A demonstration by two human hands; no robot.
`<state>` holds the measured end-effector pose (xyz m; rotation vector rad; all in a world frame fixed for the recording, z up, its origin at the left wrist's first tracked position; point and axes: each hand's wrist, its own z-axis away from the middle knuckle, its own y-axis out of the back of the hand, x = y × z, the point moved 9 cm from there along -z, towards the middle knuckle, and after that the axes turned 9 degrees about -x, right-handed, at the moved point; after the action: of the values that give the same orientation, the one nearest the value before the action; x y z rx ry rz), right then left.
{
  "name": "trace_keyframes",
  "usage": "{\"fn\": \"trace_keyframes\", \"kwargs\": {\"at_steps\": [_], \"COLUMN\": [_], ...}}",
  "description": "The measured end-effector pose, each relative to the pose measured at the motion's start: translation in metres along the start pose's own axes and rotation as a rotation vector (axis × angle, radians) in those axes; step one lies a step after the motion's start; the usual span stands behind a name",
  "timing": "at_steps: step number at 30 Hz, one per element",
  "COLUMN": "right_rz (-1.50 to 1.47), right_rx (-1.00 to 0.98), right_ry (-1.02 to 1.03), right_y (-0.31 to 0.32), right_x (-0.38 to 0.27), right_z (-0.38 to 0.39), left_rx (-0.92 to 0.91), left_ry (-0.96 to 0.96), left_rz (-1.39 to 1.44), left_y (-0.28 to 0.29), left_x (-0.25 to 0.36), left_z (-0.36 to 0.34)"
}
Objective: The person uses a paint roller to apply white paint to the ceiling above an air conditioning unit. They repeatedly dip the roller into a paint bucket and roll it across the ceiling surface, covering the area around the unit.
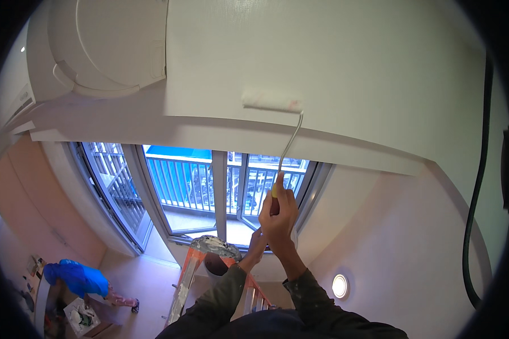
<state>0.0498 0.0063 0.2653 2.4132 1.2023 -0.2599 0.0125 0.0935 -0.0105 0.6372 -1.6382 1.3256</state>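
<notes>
A white paint roller on a bent wire frame rests against the pale wall band above the windows. My right hand is closed round its handle, the thumb stretched up along the grip. My left hand is just below and left of it, fingers curled; what they hold is hidden behind my right hand. Beneath my hands stands an orange ladder with a paint-smeared top.
An air conditioner hangs at upper left, a dark cable at right. Windows and glass doors open onto a railed balcony below. A person in blue bends by a counter at lower left. A round lamp glows at lower right.
</notes>
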Motion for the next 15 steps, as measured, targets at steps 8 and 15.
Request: {"fn": "trace_keyframes", "kwargs": {"at_steps": [8,15], "right_rz": [-0.01,-0.177], "right_rx": [-0.002,-0.091], "right_ry": [-0.05,-0.058], "right_y": [-0.011,-0.04], "right_x": [0.009,-0.01], "right_z": [0.046,0.05], "left_rx": [-0.008,-0.004], "left_ry": [-0.014,-0.002], "left_rz": [0.0,-0.005], "left_y": [-0.001,-0.002], "left_x": [0.002,0.002], "left_z": [-0.009,-0.008]}}
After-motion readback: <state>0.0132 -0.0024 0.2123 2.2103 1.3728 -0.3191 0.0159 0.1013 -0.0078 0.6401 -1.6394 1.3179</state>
